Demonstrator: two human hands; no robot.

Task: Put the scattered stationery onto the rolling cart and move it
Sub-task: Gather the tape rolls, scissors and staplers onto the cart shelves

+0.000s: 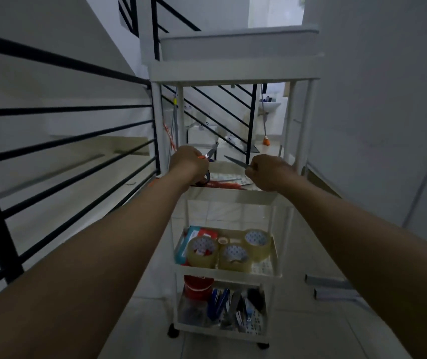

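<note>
Two arms: both of mine reach from the lower corners toward the middle of the frame.
Railing (59, 141): black bars fill the left side, with stairs behind them.
Cart (229, 270): a white rolling cart stands at lower centre, its shelves stacked down toward me; a taller white shelf frame (233, 71) rises behind it at upper centre.
Top shelf (230, 196): orange-handled tools lie in it, just under my hands.
Middle shelf (274, 260): three clear tape rolls (233, 256) sit together, with one small roll among them and a red and teal packet (196, 234) at its left end.
Bottom shelf (181, 309): a red roll (198, 287) at the left, pens and blue tools (220, 301) beside it.
Floor, lower right: two grey staple strips (334, 288) lie beside the cart, not yet on it.
Left hand (190, 161): fist clamped on orange-handled scissors (211, 153) whose blades point up, above the top shelf.
Right hand (268, 172): curled tight around a second pair of scissors (235, 161); only the blade shows, pointing left.
</note>
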